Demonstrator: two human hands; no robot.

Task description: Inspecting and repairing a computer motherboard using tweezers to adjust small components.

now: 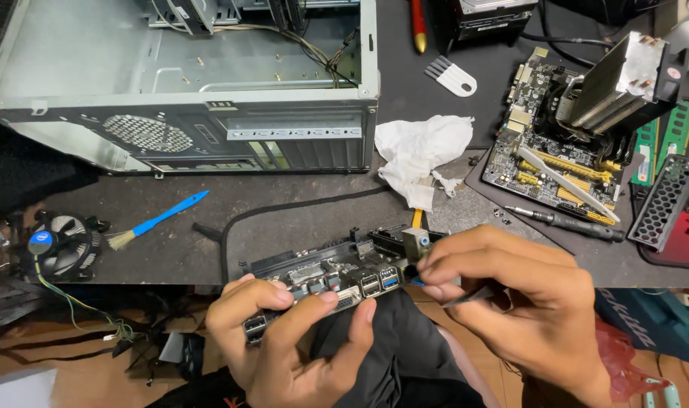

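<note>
An open grey computer case (185, 83) fills the upper left of the frame, lying on its side on the dark tabletop (306, 208). At the upper right a second motherboard (545, 162) lies flat with a tall finned cooler (620, 83) leaning over it, and a black screwdriver (567, 223) rests just below its edge. A crumpled white cloth (424, 151) sits in the upper middle, between the case and that board. At the left edge a round fan (61, 245) lies near a blue-handled brush (159, 221).

Low in the centre, a motherboard (344, 264) is held up at the tabletop's front edge, its long axis running left to right and its row of rear ports facing the camera. The left hand (284, 340) grips it from below at its lower left, thumb and fingers closed around the port edge. The right hand (510, 302) is at the board's right end, fingers pinched narrowly around a slim dark tool (473, 295) whose tip meets the board beside a blue port.
</note>
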